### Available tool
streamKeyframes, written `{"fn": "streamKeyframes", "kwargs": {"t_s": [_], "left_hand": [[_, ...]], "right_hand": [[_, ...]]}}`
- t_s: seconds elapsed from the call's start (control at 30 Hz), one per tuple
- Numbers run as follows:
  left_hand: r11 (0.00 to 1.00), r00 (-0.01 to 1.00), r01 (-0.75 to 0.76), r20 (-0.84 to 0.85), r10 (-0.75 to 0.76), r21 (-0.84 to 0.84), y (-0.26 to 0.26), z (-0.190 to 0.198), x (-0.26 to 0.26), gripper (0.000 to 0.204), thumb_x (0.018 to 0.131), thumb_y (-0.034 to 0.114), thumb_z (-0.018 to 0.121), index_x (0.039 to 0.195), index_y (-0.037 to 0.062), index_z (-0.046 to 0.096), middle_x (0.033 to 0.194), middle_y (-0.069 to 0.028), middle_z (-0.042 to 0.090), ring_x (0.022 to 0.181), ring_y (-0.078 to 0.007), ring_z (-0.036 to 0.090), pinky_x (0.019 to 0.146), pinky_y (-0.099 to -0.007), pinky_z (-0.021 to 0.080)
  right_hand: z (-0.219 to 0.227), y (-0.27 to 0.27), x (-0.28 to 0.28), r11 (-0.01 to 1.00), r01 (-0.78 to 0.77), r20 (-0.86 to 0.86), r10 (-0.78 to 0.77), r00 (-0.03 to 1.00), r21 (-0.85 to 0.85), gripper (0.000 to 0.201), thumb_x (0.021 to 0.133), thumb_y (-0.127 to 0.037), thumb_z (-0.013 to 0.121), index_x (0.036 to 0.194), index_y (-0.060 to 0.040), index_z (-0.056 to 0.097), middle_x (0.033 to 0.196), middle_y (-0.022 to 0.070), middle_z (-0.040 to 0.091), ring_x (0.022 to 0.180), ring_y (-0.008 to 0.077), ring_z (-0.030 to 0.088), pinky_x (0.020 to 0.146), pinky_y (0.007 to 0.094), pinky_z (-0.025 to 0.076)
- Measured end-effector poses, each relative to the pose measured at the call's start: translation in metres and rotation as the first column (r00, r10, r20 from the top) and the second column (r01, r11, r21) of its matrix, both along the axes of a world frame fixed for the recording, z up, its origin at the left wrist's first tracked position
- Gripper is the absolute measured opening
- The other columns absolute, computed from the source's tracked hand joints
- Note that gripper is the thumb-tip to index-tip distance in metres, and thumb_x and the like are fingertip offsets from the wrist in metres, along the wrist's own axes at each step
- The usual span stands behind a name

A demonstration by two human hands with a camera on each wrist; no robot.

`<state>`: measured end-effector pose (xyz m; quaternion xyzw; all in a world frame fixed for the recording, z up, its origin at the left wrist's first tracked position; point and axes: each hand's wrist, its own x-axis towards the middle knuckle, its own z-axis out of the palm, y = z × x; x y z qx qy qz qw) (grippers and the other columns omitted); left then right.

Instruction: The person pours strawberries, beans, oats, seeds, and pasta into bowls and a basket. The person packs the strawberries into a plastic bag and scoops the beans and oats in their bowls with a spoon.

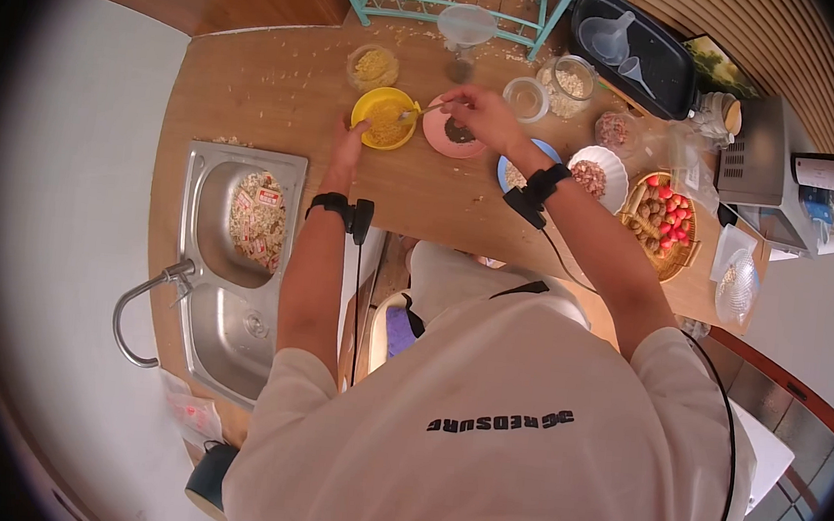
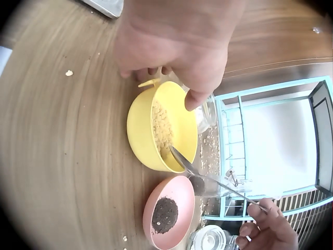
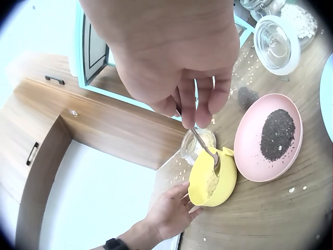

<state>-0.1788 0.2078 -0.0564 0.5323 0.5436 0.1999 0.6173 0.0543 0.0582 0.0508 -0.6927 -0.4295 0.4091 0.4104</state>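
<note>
My right hand (image 1: 484, 116) pinches the handle of a metal spoon (image 2: 186, 165), whose bowl dips into the yellow bowl (image 2: 141, 136). Pale yellow grains (image 2: 162, 127) lie inside that bowl, heaped along one side. At its opposite side my left hand (image 3: 170, 213) holds it, thumb by the rim and fingers along the outer wall. Right beside the yellow bowl is a pink bowl (image 3: 248, 140) with a dark, crumbly heap (image 3: 278, 134) in it. Behind, a jar (image 1: 372, 66) contains similar yellow grains.
On the right are a blue-rimmed bowl (image 1: 536, 150), a white fluted bowl (image 1: 617, 165) and a basket (image 1: 679, 266) with red fruit and nuts. A turquoise rack (image 1: 399, 11) stands at the back. The sink (image 1: 295, 175) is on the left. Flakes are scattered over the wooden counter (image 1: 254, 87).
</note>
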Motion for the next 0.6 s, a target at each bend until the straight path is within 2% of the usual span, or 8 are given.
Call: {"fn": "streamKeyframes", "kwargs": {"t_s": [0.23,0.3,0.33,0.4,0.43,0.5,0.53,0.6], "left_hand": [[0.982,0.986,-0.156,-0.038,0.160,0.108,-0.019,-0.007,0.017,0.083,0.087,0.041,0.060,0.144,-0.0069,0.023,0.148,-0.0260,0.026,0.137,-0.0350,0.028,0.111,-0.0389,0.025],[0.939,0.915,-0.221,-0.276,0.292,0.262,-0.009,-0.033,0.020,0.078,0.088,0.043,0.059,0.143,-0.0034,0.029,0.143,-0.0280,0.032,0.132,-0.0395,0.034,0.109,-0.0395,0.028],[0.938,0.917,-0.223,-0.270,0.295,0.265,-0.020,-0.008,0.030,0.078,0.088,0.043,0.059,0.143,-0.0034,0.029,0.143,-0.0280,0.032,0.132,-0.0395,0.034,0.109,-0.0395,0.028],[0.818,0.727,-0.185,-0.485,0.486,0.544,-0.054,0.037,0.050,0.067,0.088,0.043,0.059,0.137,0.0004,0.040,0.134,-0.0285,0.039,0.121,-0.0406,0.041,0.103,-0.0413,0.034],[0.820,0.727,-0.186,-0.485,0.485,0.541,-0.062,0.043,0.059,0.067,0.088,0.043,0.059,0.137,0.0004,0.040,0.134,-0.0285,0.039,0.121,-0.0406,0.041,0.103,-0.0413,0.034],[0.633,0.764,-0.012,-0.401,0.506,0.774,-0.077,0.053,0.080,0.052,0.088,0.039,0.062,0.122,0.0015,0.053,0.105,-0.0198,0.055,0.098,-0.0293,0.054,0.088,-0.0385,0.042],[0.630,0.769,-0.008,-0.398,0.501,0.777,-0.084,0.056,0.092,0.052,0.088,0.039,0.062,0.122,0.0015,0.053,0.105,-0.0198,0.055,0.098,-0.0293,0.054,0.088,-0.0385,0.042],[0.670,0.974,-0.043,-0.118,0.193,0.742,-0.097,0.064,0.114,0.033,0.089,0.026,0.063,0.110,0.0011,0.059,0.096,-0.0136,0.060,0.086,-0.0227,0.057,0.079,-0.0333,0.045]], "right_hand": [[-0.019,0.012,-0.004,0.997,-0.069,-0.134,0.065,0.989,-0.025,0.037,0.086,-0.016,0.059,0.119,-0.0014,0.058,0.097,0.0096,0.068,0.075,0.0159,0.067,0.067,0.0295,0.051],[-0.023,0.009,0.000,0.989,-0.111,-0.169,0.094,0.981,-0.093,0.044,0.088,-0.012,0.058,0.130,-0.0022,0.049,0.111,0.0083,0.061,0.078,0.0133,0.063,0.068,0.0258,0.051],[-0.021,0.004,0.005,0.990,-0.111,-0.164,0.096,0.982,-0.089,0.044,0.088,-0.012,0.058,0.130,-0.0022,0.049,0.111,0.0083,0.061,0.078,0.0133,0.063,0.068,0.0258,0.051],[-0.019,-0.020,0.021,0.994,-0.111,-0.221,0.104,0.970,-0.022,0.042,0.088,-0.013,0.060,0.128,-0.0018,0.051,0.107,0.0073,0.062,0.079,0.0130,0.062,0.069,0.0257,0.051],[-0.025,-0.028,0.032,0.993,-0.111,-0.220,0.103,0.970,-0.024,0.042,0.088,-0.013,0.060,0.128,-0.0018,0.051,0.107,0.0073,0.062,0.079,0.0130,0.062,0.069,0.0257,0.051],[-0.035,-0.046,0.055,0.997,-0.032,-0.283,0.010,0.959,-0.071,0.034,0.089,-0.014,0.059,0.121,-0.0025,0.057,0.103,0.0056,0.063,0.078,0.0116,0.061,0.070,0.0249,0.050],[-0.031,-0.057,0.067,0.997,-0.023,-0.281,0.003,0.960,-0.068,0.034,0.089,-0.014,0.059,0.121,-0.0025,0.057,0.103,0.0056,0.063,0.078,0.0116,0.061,0.070,0.0249,0.050],[-0.022,-0.088,0.087,0.990,0.068,-0.343,-0.106,0.933,-0.119,0.027,0.091,-0.016,0.058,0.115,-0.0045,0.060,0.101,0.0036,0.064,0.080,0.0103,0.061,0.072,0.0236,0.049]]}}
